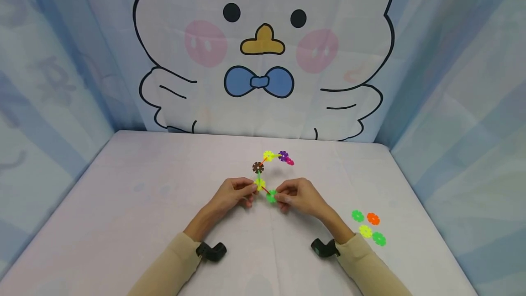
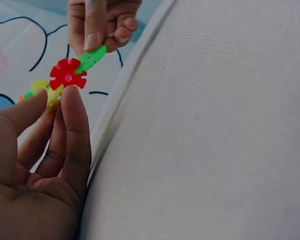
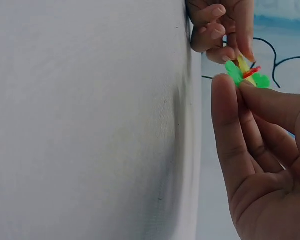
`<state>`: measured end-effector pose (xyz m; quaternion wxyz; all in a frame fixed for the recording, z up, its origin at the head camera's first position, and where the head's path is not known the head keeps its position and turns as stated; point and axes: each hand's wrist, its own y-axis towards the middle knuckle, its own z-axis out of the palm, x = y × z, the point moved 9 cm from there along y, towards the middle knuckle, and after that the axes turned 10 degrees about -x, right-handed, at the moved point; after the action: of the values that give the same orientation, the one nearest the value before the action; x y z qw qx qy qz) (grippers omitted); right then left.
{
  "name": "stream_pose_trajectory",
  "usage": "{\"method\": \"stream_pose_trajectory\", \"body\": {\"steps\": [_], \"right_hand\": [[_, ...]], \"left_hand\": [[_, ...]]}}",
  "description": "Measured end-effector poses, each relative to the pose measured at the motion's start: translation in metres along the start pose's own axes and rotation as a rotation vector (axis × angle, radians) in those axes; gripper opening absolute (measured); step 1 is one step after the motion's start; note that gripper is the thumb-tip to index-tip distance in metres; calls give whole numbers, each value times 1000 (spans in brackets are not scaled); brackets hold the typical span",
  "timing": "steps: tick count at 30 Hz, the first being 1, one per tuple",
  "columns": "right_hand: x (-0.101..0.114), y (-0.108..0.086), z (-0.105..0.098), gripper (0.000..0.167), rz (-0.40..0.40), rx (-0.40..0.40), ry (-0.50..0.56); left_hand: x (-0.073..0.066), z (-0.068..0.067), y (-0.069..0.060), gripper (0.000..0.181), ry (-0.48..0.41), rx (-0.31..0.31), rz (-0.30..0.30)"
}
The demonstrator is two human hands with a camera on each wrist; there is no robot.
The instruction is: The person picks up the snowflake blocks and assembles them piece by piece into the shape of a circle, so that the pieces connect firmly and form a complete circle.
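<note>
Beside the red disc [image 1: 266, 190], head view: the left hand [image 1: 236, 192] pinches a yellow disc [image 1: 260, 184] to its upper left, and the right hand [image 1: 300, 195] pinches a green disc [image 1: 271, 196] to its lower right. Beyond the red disc, the linked chain runs from the yellow disc past a brown disc [image 1: 258, 167] to a purple disc [image 1: 283, 155] and a pink disc [image 1: 290, 161]. Well to its right lie a loose orange disc [image 1: 373, 219], a loose yellow disc [image 1: 365, 231] and two loose green discs [image 1: 379, 239].

Left wrist view: the red disc shows its face. The yellow disc, between left thumb and fingertip, lies below it; the green disc, tilted nearly edge-on, meets its upper right. The step in hand appears to be seating green into red; this is best done with slots aligned, the discs crossed squarely, and pressure straight along the slot.

Right wrist view: right thumb and forefinger pinch the green disc just beside the red disc. Slot depth cannot be told. A grip near the joint should limit bending, while a steady left hold should keep the chain from twisting loose.
</note>
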<state>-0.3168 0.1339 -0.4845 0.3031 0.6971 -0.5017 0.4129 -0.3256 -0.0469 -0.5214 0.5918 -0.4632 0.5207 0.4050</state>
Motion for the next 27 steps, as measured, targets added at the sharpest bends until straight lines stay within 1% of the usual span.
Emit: {"method": "stream_pose_trajectory", "body": {"steps": [4,7,13,18,23,24,27], "right_hand": [[3,1,1,13,-16,-26,64],[6,0,4,13,-24,-32,103],[10,-3,11,12,-34,-23,109],[10,-2,13,10,-28,-29,99],[9,-1,15,11,-31,-15,86],[9,-1,15,12,-34,-10,80],[10,-3,12,14,-50,-13,13]], "left_hand": [[0,7,-3,31,61,78,8],[-1,10,-4,29,99,106,17],[0,13,-4,27,125,100,5],[-2,13,-5,25,121,95,5],[-2,12,-4,25,115,96,12],[-2,12,-4,25,114,94,10],[0,11,-2,24,105,86,5]]}}
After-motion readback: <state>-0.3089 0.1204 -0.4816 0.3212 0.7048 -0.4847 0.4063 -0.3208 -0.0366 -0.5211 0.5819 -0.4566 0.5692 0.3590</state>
